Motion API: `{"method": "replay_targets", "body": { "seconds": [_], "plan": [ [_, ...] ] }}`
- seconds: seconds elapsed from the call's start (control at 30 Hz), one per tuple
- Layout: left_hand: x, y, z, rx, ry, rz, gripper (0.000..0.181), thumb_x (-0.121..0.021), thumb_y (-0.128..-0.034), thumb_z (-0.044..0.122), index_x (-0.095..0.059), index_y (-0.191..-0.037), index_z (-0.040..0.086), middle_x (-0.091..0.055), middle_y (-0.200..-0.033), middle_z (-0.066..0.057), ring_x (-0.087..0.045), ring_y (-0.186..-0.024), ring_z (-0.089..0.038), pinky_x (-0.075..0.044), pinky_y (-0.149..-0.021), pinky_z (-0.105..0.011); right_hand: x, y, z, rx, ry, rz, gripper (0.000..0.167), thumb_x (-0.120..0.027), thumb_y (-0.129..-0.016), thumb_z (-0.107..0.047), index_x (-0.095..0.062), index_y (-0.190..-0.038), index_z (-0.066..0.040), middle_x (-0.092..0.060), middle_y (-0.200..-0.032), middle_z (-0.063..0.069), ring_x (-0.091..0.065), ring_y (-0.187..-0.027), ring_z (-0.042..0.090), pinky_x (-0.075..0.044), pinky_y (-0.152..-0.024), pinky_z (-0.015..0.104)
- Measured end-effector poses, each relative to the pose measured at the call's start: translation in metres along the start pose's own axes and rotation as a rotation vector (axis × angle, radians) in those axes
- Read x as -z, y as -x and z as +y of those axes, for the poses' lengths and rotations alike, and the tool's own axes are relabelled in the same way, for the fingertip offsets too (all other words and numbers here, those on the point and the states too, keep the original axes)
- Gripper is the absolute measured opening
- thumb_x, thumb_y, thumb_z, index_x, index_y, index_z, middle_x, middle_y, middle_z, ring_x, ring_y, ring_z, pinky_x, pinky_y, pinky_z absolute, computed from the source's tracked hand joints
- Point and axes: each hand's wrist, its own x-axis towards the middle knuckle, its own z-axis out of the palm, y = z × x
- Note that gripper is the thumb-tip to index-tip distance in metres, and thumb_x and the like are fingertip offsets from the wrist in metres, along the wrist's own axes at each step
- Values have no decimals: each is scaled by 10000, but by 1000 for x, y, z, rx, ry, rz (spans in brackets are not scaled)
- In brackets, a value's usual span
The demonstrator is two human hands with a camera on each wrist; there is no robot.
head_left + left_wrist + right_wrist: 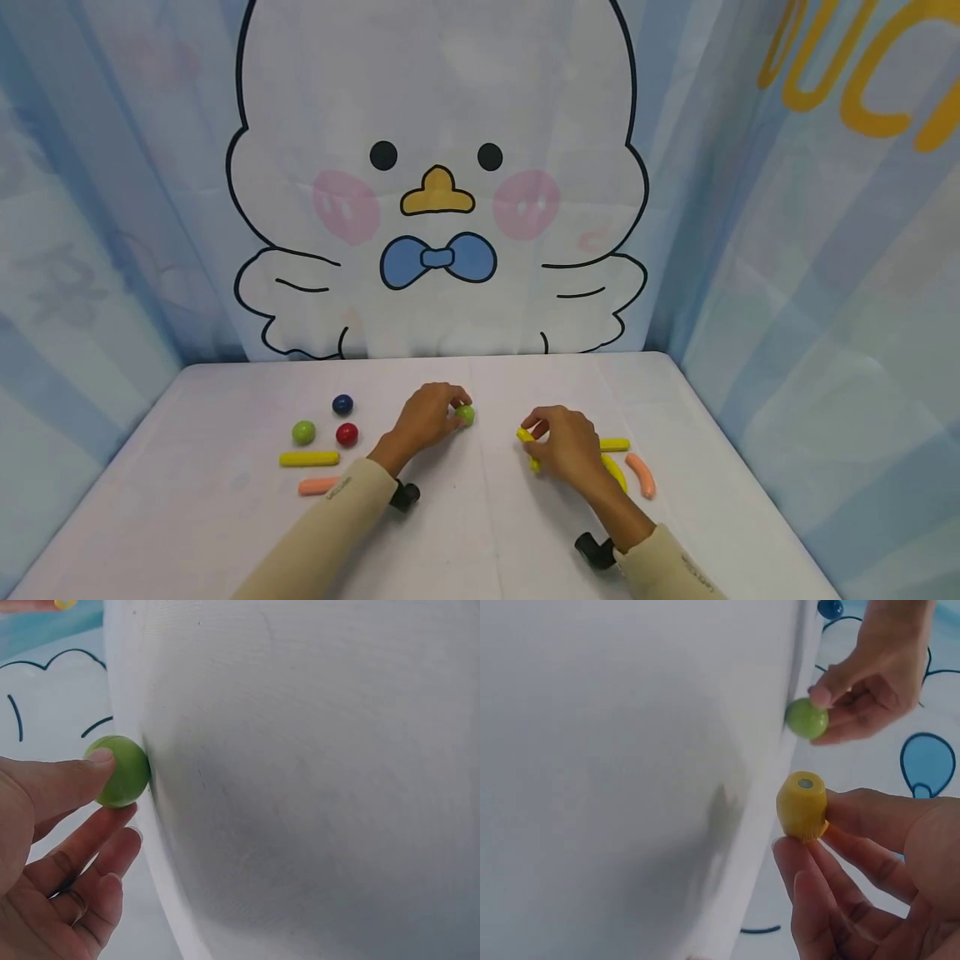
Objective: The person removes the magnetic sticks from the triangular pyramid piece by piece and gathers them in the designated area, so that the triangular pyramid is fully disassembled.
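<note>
My left hand (431, 417) pinches a small green ball (126, 771) between thumb and fingers, at the tabletop. Right of it, my right hand (566, 443) holds a yellow toy piece (802, 806) by the fingertips. This piece has a flat end with a grey dot; its exact kind cannot be told. In the right wrist view the green ball appears above the yellow piece, apart from it. Partly hidden behind my right hand are a yellow stick (615, 445) and a curved yellow piece (613, 472), with a curved orange sausage-like piece (641, 476) beside them.
On the left of the white table (480, 542) lie a dark blue ball (342, 405), a red ball (347, 434), another green ball (303, 432), a yellow stick (309, 458) and an orange stick (318, 486) partly behind my left sleeve. A printed curtain (438, 317) stands behind.
</note>
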Motion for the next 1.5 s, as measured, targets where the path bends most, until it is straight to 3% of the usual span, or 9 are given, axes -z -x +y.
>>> {"method": "replay_targets", "body": {
  "seconds": [0.5,0.83,1.1,1.27,1.5],
  "plan": [
    [0,1,1,6,8,-4,284,-869,-875,92,-793,-1146,135,-786,-1072,-49,-700,-1068,-268,-568,-958,-473,23,26,49,-75,23,47,230,-895,-812,-104,-785,-1012,-134,-739,-881,10,-636,-831,194,-498,-671,306],
    [1,3,4,4,20,4,272,-862,-876,75,-797,-1132,138,-778,-1063,-42,-686,-1064,-260,-562,-969,-465,26,32,60,-42,70,55,239,-910,-795,-92,-797,-1005,-90,-727,-846,7,-626,-801,180,-482,-639,313],
    [3,12,9,-1,15,-7,271,-860,-883,87,-793,-1140,144,-762,-1059,-24,-655,-1039,-220,-563,-965,-442,24,33,63,-31,104,66,254,-931,-779,-108,-808,-1000,-87,-720,-835,1,-623,-782,165,-502,-639,325],
    [11,22,6,24,16,11,279,-848,-900,100,-781,-1164,163,-754,-1074,-10,-636,-1035,-205,-562,-984,-430,24,33,62,-36,103,64,261,-936,-783,-120,-799,-1004,-91,-721,-837,0,-625,-790,170,-505,-648,329],
    [36,37,-6,102,-5,30,318,-856,-904,134,-773,-1205,194,-746,-1098,11,-618,-983,-180,-582,-936,-392,23,33,62,-37,106,56,262,-937,-784,-119,-791,-1001,-96,-712,-839,-6,-617,-794,174,-494,-648,324]
  ]
}}
